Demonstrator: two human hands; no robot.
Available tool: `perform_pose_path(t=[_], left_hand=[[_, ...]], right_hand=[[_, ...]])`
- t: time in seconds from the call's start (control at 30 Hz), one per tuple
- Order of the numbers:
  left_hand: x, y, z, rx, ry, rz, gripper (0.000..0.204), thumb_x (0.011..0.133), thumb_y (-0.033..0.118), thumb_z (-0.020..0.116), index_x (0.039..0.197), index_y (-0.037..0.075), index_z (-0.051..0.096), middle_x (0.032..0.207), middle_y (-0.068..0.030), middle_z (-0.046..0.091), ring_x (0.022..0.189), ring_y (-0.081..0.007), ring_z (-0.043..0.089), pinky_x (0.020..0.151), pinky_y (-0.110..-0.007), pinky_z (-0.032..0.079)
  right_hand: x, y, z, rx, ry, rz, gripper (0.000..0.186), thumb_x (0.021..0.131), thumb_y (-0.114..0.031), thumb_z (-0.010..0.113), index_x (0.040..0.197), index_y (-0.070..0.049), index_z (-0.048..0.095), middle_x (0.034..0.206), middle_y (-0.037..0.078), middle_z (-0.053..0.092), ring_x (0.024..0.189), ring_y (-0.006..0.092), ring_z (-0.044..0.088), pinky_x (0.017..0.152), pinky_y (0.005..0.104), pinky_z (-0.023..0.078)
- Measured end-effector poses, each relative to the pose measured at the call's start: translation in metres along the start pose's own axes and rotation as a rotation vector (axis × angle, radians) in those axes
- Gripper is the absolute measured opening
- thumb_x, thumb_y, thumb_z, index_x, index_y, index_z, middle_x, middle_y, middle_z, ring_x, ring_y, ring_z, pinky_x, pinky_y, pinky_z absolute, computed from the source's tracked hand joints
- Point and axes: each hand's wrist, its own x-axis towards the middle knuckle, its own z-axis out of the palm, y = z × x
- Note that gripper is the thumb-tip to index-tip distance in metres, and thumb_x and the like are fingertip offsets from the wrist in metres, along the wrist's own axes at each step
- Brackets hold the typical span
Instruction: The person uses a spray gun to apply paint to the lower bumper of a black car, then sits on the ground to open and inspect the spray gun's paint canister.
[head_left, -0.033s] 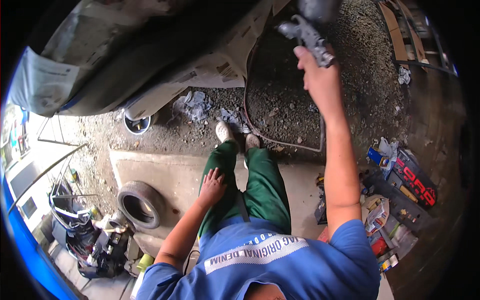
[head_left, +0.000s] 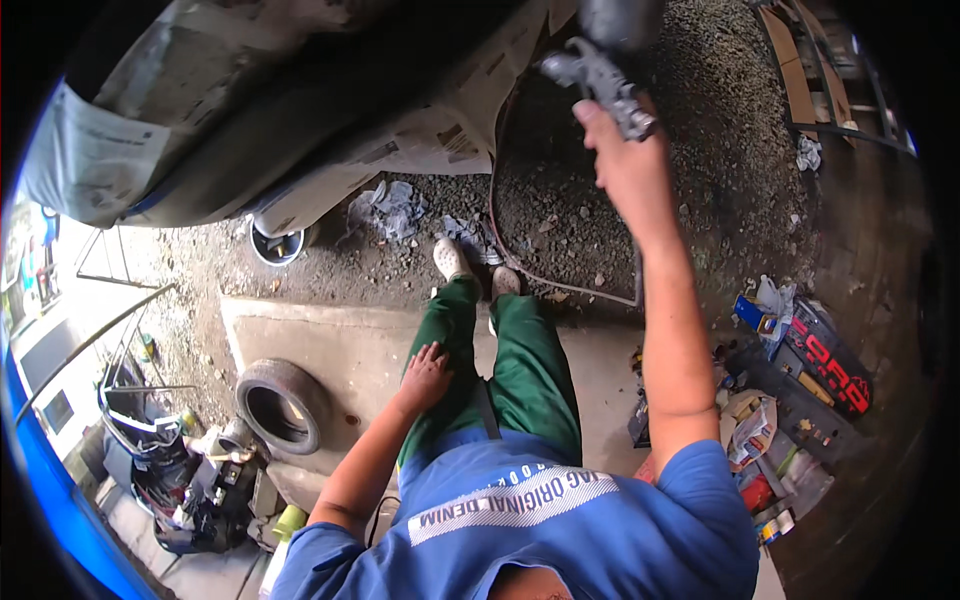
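The spray gun point(head_left: 600, 85) is up at twelve o'clock in the view, raised at arm's length in the right hand point(head_left: 628, 160) toward the car body point(head_left: 300, 110), which is masked with sheets of paper point(head_left: 95, 160). By its look the gun is bare metal, stiff and fairly weighty, with the dark cup at its top adding load above the grip; it is likely slick where paint has settled, so the sound hold is the one shown, around the handle below the body, wrist in line with the forearm. The fingers of that hand are curled closed around the handle; whether one rests on the trigger I cannot tell. A thin hose point(head_left: 520, 255) loops over the gravel ground point(head_left: 720, 150) at about one o'clock from the shoes point(head_left: 470, 265).

The left hand point(head_left: 425, 375) lies near the centre, its fingers spread wide and flat on the left thigh of the green trousers point(head_left: 530, 370), holding nothing. A tyre point(head_left: 285, 405) lies on the concrete slab point(head_left: 340, 340) at nine o'clock, a bucket point(head_left: 275, 240) at ten, and cans and boxes point(head_left: 780, 400) are scattered at three to four o'clock.
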Motion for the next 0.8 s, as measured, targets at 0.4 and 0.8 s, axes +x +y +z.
perform_pose_path(t=[0.4, 0.8], left_hand=[[-0.073, -0.043, -0.067, -0.465, -0.055, -0.1, 0.051, 0.102, 0.038, 0.055, 0.134, -0.001, 0.059, 0.137, -0.0225, 0.06, 0.128, -0.0392, 0.056, 0.111, -0.045, 0.042], [-0.054, -0.071, -0.14, -0.568, -0.037, 0.002, 0.047, 0.097, 0.036, 0.058, 0.104, -0.01, 0.065, 0.097, -0.0267, 0.071, 0.093, -0.0298, 0.069, 0.078, -0.046, 0.051]], right_hand=[[-0.079, -0.139, 0.059, 0.342, -0.31, 0.196, 0.037, 0.099, -0.037, 0.068, 0.113, -0.004, 0.061, 0.084, 0.004, 0.068, 0.047, 0.0065, 0.054, 0.041, 0.0219, 0.044], [-0.07, -0.19, 0.099, -0.038, -0.205, -0.056, 0.042, 0.097, -0.039, 0.069, 0.104, 0.001, 0.059, 0.076, 0.019, 0.067, 0.068, 0.0328, 0.069, 0.062, 0.0424, 0.052]])
